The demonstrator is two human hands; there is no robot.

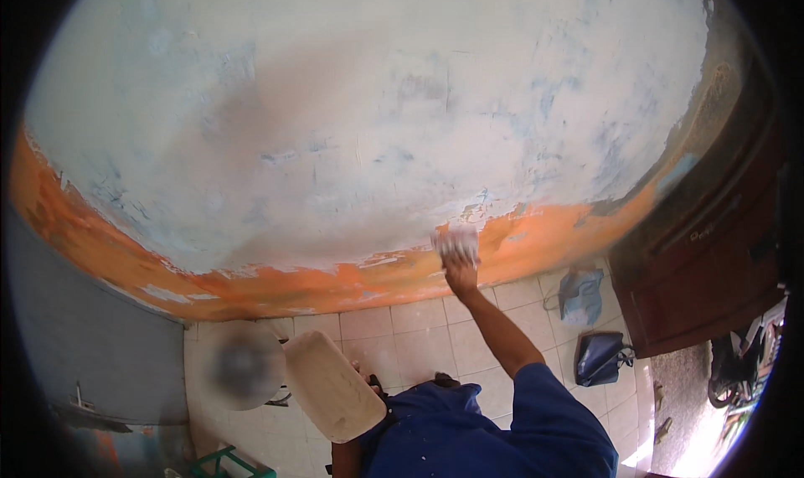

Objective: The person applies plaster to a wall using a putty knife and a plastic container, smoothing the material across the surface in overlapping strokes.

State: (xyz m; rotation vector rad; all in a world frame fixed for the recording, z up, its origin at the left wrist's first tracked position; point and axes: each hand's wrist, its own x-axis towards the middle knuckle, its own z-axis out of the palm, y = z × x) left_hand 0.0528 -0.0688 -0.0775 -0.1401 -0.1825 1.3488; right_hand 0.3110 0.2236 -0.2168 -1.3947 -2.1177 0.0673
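Note:
My right arm reaches forward to the wall (360, 143), and my right hand (460, 275) is closed round a pale flat spreading blade (455, 242), partly blurred. The blade is against the lower wall, where white filler meets orange paint. On the left I carry a shallow beige tray (331, 386), tilted, with rounded corners and a smeared surface. Most of my left hand (358, 367) is hidden by the tray; only a bit of fingers shows at its right edge.
A round grey object (245, 366), blurred, stands on the tiled floor (419, 317) at left, near a green stool frame (226, 461). At right lie a light blue bag (581, 297) and a dark blue bag (600, 359), beside a brown door (712, 268). A motorcycle (727, 377) is outside.

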